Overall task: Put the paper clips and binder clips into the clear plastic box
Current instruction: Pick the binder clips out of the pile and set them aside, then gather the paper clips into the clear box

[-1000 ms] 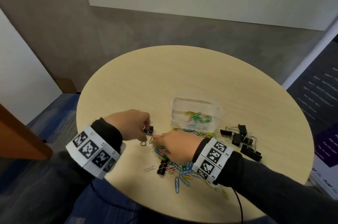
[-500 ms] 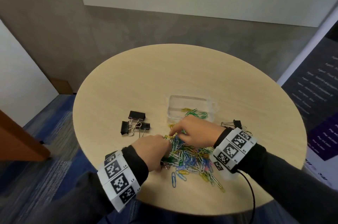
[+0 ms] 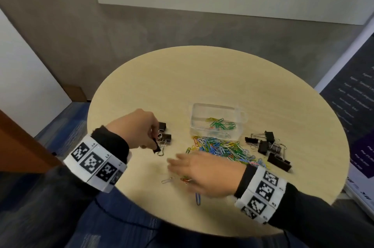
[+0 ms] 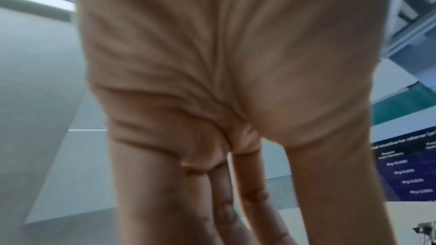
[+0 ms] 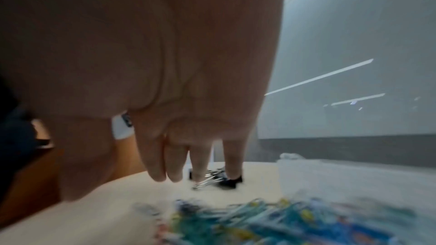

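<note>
A clear plastic box (image 3: 240, 112) on the round table holds several green and yellow paper clips. In front of it lies a heap of coloured paper clips (image 3: 219, 146). My left hand (image 3: 154, 142) reaches over three black binder clips at the left and pinches the nearest binder clip (image 3: 156, 148); the other two (image 3: 166, 137) lie beside it. My right hand (image 3: 174, 163) hovers flat and blurred just left of the heap, fingers straight and empty. In the right wrist view those fingers (image 5: 160, 167) hang above the table, short of the binder clips (image 5: 217, 180).
More black binder clips (image 3: 267, 144) lie right of the heap. Loose silver (image 3: 168, 180), red (image 3: 185, 179) and blue (image 3: 198, 200) paper clips lie near the table's front edge (image 3: 153, 219). A dark printed banner (image 3: 356, 110) stands at the right.
My left hand has moved from the paper clip heap out left to the binder clips and taken one. My right hand has swung from beside the box toward the near left.
</note>
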